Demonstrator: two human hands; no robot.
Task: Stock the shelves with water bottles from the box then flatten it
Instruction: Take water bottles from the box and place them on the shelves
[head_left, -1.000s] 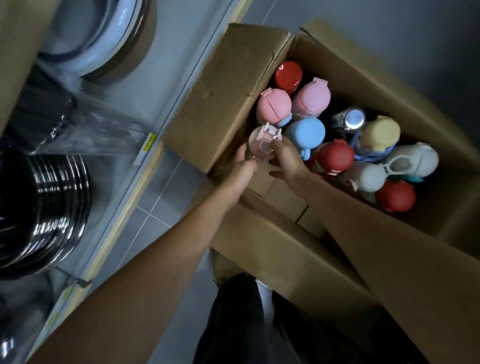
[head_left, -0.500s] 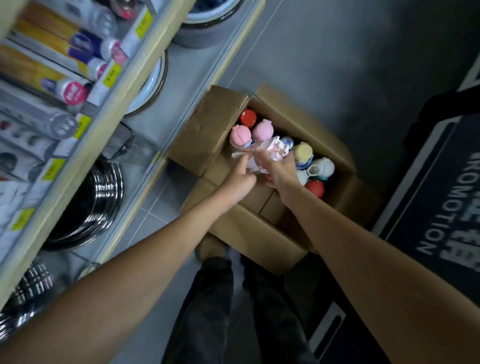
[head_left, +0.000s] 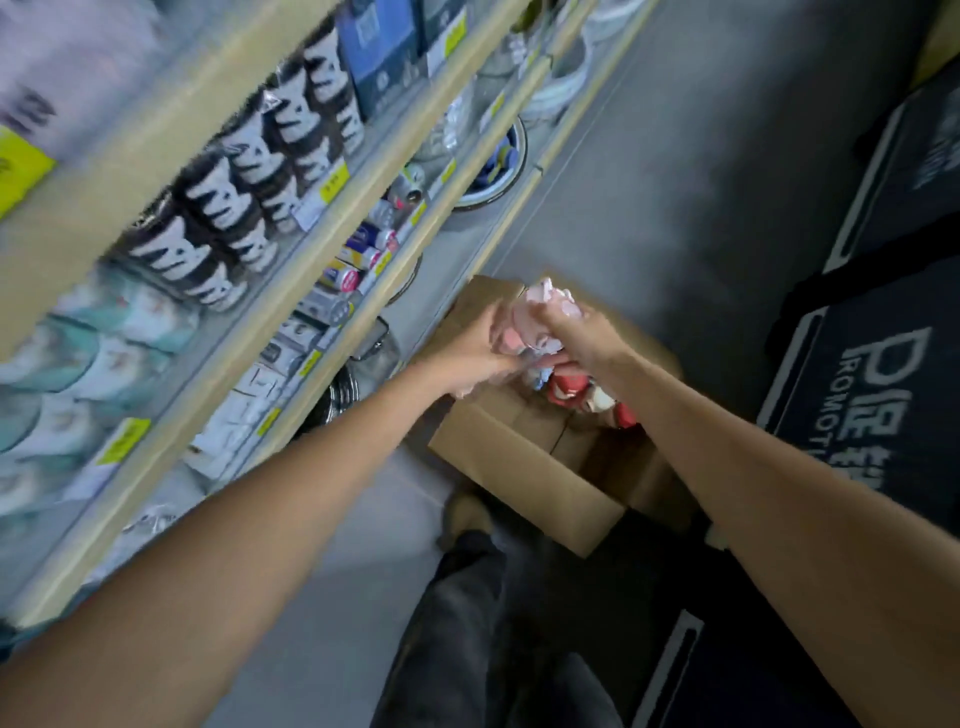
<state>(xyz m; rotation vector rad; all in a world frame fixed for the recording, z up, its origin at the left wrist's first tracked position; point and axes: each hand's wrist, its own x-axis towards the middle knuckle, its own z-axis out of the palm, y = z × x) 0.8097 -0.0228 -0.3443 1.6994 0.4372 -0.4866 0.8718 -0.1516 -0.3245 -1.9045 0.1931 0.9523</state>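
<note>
Shelving: wooden-edged store shelves (head_left: 156, 171) run along the person's left, packed with stock and yellow price tags.
Carton: the brown cardboard box (head_left: 519, 467) sits on the grey floor just beside the lowest shelf, flaps open, not yet flattened.
Task item: a pale pink plastic water bottle (head_left: 524, 325), apparently in clear wrap, is held in the air above the box.
Left in carton: red-capped bottles (head_left: 569, 389) show under the wrists.
Grip: the left hand (head_left: 478, 353) and the right hand (head_left: 582, 338) both close round the pink bottle from opposite sides.
Handling: probably empty, so light and rigid. The film looks slippery, so holding the body is safer than holding the lid or its small fittings.
Unclear: motion blur smears the fingers and wrap. I cannot tell whether the pink bundle is one bottle or two. The arms hide much of the box's contents.
</note>
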